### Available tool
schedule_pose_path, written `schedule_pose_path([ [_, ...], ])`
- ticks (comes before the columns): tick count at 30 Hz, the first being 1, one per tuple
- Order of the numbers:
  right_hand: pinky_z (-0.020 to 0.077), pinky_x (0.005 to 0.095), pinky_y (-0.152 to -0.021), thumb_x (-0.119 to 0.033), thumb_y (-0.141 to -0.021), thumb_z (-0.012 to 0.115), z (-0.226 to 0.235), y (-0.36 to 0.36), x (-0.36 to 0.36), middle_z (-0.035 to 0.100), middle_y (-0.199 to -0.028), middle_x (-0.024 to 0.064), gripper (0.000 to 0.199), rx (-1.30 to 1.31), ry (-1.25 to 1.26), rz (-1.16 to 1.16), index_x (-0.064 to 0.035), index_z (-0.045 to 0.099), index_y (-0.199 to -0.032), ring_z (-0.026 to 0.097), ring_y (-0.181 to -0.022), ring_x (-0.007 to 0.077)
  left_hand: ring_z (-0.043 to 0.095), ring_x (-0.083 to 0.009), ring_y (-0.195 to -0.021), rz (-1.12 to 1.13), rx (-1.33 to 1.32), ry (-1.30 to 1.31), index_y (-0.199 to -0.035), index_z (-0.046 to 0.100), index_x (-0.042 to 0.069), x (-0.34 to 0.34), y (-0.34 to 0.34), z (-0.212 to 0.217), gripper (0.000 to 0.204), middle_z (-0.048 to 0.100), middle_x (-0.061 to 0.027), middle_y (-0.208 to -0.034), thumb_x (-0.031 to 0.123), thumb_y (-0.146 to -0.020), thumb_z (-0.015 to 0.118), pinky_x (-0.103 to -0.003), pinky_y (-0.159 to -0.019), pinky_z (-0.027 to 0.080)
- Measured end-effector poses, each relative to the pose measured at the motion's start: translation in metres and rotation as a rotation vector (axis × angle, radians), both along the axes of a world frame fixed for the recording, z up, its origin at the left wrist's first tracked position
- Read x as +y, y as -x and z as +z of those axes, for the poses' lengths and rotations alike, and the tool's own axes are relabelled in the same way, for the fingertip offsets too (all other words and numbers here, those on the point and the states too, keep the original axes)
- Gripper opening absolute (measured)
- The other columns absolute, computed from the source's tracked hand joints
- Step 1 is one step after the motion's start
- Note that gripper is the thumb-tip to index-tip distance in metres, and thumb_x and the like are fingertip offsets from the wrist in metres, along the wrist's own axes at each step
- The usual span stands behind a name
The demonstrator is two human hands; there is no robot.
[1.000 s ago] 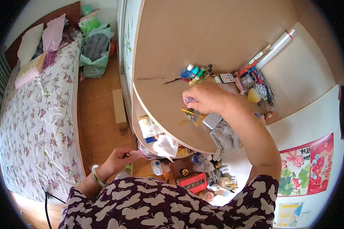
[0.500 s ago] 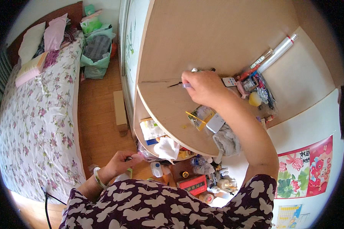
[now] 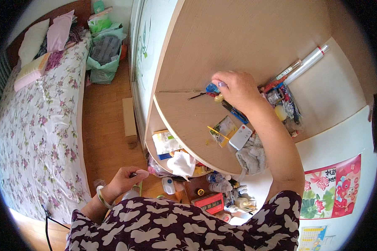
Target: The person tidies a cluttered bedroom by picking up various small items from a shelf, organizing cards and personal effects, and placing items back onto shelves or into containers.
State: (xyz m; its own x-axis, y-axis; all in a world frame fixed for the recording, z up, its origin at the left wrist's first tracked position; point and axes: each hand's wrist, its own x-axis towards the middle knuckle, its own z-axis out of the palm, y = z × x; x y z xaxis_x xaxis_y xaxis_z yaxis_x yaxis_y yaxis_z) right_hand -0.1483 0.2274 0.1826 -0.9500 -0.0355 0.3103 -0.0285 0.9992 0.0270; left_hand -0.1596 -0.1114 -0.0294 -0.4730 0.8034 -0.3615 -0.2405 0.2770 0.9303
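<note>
My right hand [image 3: 238, 90] reaches over the upper shelf [image 3: 184, 121], fingers pinched together. A small lilac patch [image 3: 223, 84] shows at its fingertips; I cannot tell what it is. Right beside the fingers lies a blue item [image 3: 212, 88], with a thin black stick-like piece [image 3: 197, 96] next to it. Beneath the wrist are small yellowish and dark things and a blue pen-like item [image 3: 239, 116]. Low on the left, my left hand [image 3: 123, 180] is closed round a small dark object [image 3: 133, 175]; a pale green strip [image 3: 140, 187] hangs beside it.
A white remote [image 3: 241, 137], a yellow stick [image 3: 218, 132], a card [image 3: 225, 125] and a grey cloth [image 3: 251, 155] lie on the shelf. Odds and ends and clear tubes [image 3: 308, 62] fill its right corner. A lower shelf holds white tissue [image 3: 182, 163]. A bed [image 3: 42, 138] stands left.
My right hand has moved slightly right. The blue item and the small things under the wrist now show. The left hand has shifted a little left, still closed.
</note>
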Motion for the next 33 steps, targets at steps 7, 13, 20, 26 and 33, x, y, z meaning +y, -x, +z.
schedule_pose_path([
  [7,0.0478,0.0393,-0.065,-0.012,-0.073,0.06,-0.028,0.004,-0.006,0.063,-0.085,0.0094,0.018,-0.226,-0.307,0.033,-0.0086,0.062,-0.091,0.061,-0.075,0.0276,0.045,-0.0039,-0.063,-0.027,-0.052,-0.064,-0.091,0.063,0.0,0.006,0.001,-0.006,0.026,0.053,0.0034,-0.068,0.025,-0.085,0.059,-0.02,-0.054,0.037],
  [13,0.048,0.0393,-0.063,-0.013,-0.074,0.059,-0.028,0.011,-0.008,0.063,-0.084,0.0095,0.015,-0.288,-0.384,0.001,-0.0091,0.062,-0.089,0.061,-0.074,0.0277,0.044,-0.0037,-0.063,-0.013,-0.071,-0.019,-0.091,0.063,0.0,0.007,-0.001,-0.005,0.028,0.052,0.0038,-0.067,0.027,-0.085,0.06,-0.02,-0.055,0.036],
  [20,0.0472,0.038,-0.061,-0.02,-0.074,0.061,-0.01,0.0,0.016,0.063,-0.077,0.0125,0.016,-0.141,0.225,-0.064,-0.0118,0.063,-0.088,0.061,-0.071,0.0288,0.045,-0.0039,-0.062,-0.01,-0.047,0.079,-0.09,0.063,0.0,0.005,0.0,-0.002,0.026,0.052,0.004,-0.068,0.025,-0.084,0.06,-0.021,-0.053,0.037],
  [26,0.0415,0.034,-0.051,-0.02,-0.077,0.061,-0.004,-0.008,0.033,0.058,-0.062,0.0095,0.014,-0.057,0.349,-0.092,-0.0085,0.061,-0.084,0.055,-0.054,0.0222,0.045,-0.0041,-0.063,-0.018,-0.065,0.028,-0.091,0.063,-0.001,0.011,-0.003,0.001,0.023,0.053,0.0042,-0.068,0.021,-0.086,0.058,-0.021,-0.055,0.038],
  [33,0.0348,0.0233,-0.048,-0.012,-0.08,0.059,-0.003,-0.017,0.038,0.049,-0.057,-0.0039,0.008,0.138,0.577,-0.014,-0.0042,0.058,-0.082,0.041,-0.055,0.0033,0.045,-0.0039,-0.062,-0.013,-0.115,0.019,-0.094,0.063,-0.001,0.015,-0.006,0.014,0.022,0.055,0.0029,-0.071,0.019,-0.087,0.056,-0.019,-0.054,0.037],
])
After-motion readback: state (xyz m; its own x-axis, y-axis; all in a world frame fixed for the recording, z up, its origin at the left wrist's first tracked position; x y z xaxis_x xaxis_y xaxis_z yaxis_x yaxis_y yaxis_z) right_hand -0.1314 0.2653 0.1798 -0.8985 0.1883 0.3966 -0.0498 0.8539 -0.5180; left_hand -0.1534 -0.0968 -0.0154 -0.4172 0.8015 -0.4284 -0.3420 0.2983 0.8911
